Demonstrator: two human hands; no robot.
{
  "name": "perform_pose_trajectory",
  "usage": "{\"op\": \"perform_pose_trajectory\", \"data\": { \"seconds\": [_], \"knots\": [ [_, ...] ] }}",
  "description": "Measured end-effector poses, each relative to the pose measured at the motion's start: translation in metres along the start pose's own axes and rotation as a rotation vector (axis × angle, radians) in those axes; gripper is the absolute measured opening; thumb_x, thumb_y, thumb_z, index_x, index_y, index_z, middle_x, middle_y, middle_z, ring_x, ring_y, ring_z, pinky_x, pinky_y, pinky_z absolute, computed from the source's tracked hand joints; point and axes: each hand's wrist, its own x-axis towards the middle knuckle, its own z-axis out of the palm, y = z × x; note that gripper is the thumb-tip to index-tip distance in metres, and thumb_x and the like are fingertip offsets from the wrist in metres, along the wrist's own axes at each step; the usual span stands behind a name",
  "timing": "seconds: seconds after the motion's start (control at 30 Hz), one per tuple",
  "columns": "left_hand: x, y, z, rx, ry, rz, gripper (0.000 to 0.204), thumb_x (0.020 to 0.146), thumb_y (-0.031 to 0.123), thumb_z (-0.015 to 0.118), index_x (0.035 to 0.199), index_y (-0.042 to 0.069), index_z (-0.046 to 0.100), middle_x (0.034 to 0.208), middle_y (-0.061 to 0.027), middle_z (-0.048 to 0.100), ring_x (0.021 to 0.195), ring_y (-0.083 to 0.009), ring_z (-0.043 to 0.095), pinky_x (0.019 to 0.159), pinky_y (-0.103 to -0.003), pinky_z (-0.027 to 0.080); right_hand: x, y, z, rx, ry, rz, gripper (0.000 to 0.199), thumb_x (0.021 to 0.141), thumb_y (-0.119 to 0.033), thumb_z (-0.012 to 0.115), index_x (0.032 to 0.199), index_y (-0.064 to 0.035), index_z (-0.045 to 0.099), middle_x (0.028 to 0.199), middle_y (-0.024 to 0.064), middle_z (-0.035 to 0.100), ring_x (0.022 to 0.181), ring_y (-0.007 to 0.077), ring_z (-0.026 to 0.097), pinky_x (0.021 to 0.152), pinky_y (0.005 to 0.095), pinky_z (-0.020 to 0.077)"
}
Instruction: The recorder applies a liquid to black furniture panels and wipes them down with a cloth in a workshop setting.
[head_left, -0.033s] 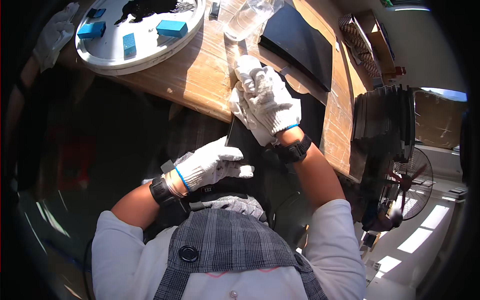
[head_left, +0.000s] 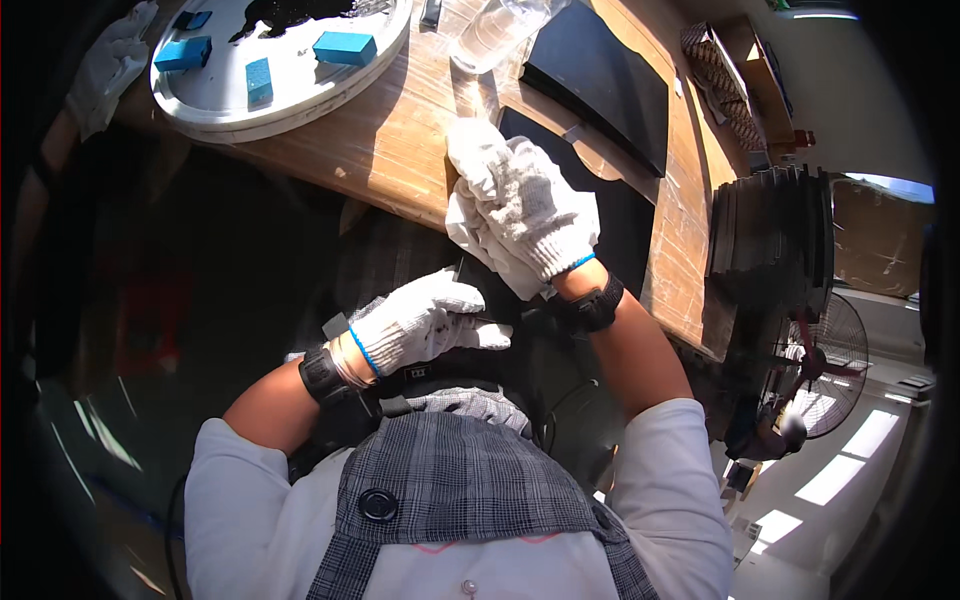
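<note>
My right hand (head_left: 525, 195), in a white knitted glove, is closed on a crumpled white cloth (head_left: 480, 235) and presses it onto a thin flat black panel (head_left: 625, 225). The panel lies partly over the table's near edge, with a curved cut-out in its far side. My left hand (head_left: 415, 325), gloved too, grips the panel's near end, fingers on one side and thumb on the other. That end is dark and mostly hidden by the hands and cloth.
On the wooden table (head_left: 390, 180) stands a round white tray (head_left: 215, 125) with black paste and several blue sponge blocks (head_left: 345, 48). Beyond lie a clear plastic cup (head_left: 490, 40) and stacked black panels (head_left: 600, 85). More panels (head_left: 765, 235) and a fan (head_left: 820, 365) are at right. Another person's arm (head_left: 60, 145) shows at left.
My right hand has slid slightly toward me and left with the cloth, showing more of the panel's far end. My left hand has hardly moved.
</note>
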Motion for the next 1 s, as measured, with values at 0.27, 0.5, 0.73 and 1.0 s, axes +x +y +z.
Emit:
{"op": "perform_pose_trajectory", "data": {
  "seconds": [0.27, 0.5, 0.73, 1.0],
  "knots": [
    [0.008, -0.004, -0.007, -0.074, 0.003, 0.107, 0.047, 0.106, 0.032, 0.052, 0.142, 0.002, 0.05, 0.142, -0.0196, 0.055, 0.121, -0.045, 0.06, 0.1, -0.062, 0.053, -0.116, 0.058, -0.016, 0.636, -0.178, 0.758, 0.004, 0.088, -0.015, 0.065, 0.089, -0.0121, 0.066, 0.076, 0.0062, 0.064, 0.066, 0.0242, 0.062, 0.059, 0.0374, 0.0475],
    [0.004, -0.003, 0.007, 1.544, 0.149, 0.912, 0.072, 0.086, 0.035, 0.084, 0.137, -0.002, 0.05, 0.135, -0.0153, 0.059, 0.122, -0.028, 0.061, 0.105, -0.035, 0.051, -0.09, -0.035, -0.005, -0.011, -0.021, 0.149, 0.046, 0.084, -0.034, 0.065, 0.12, -0.0069, 0.06, 0.111, 0.0164, 0.06, 0.101, 0.0329, 0.058, 0.086, 0.0448, 0.0452],
    [0.014, -0.012, -0.008, 0.524, 0.109, 0.468, 0.026, 0.104, 0.01, 0.057, 0.127, -0.002, 0.058, 0.123, -0.0132, 0.064, 0.117, -0.0279, 0.063, 0.097, -0.062, 0.057, -0.193, 0.018, 0.021, 1.038, -0.154, 0.679, 0.024, 0.095, -0.026, 0.065, 0.106, -0.0043, 0.064, 0.088, 0.0097, 0.065, 0.075, 0.019, 0.064, 0.067, 0.0341, 0.052],
    [0.015, -0.006, -0.002, 0.889, 0.262, 0.498, 0.029, 0.099, 0.0, 0.06, 0.127, 0.0, 0.063, 0.122, -0.0121, 0.065, 0.116, -0.0249, 0.064, 0.095, -0.043, 0.059, -0.163, -0.021, 0.018, 0.795, -0.142, 0.643, 0.036, 0.08, -0.026, 0.072, 0.11, -0.0064, 0.064, 0.096, 0.0121, 0.061, 0.085, 0.0244, 0.061, 0.075, 0.0389, 0.0509]
  ]
}}
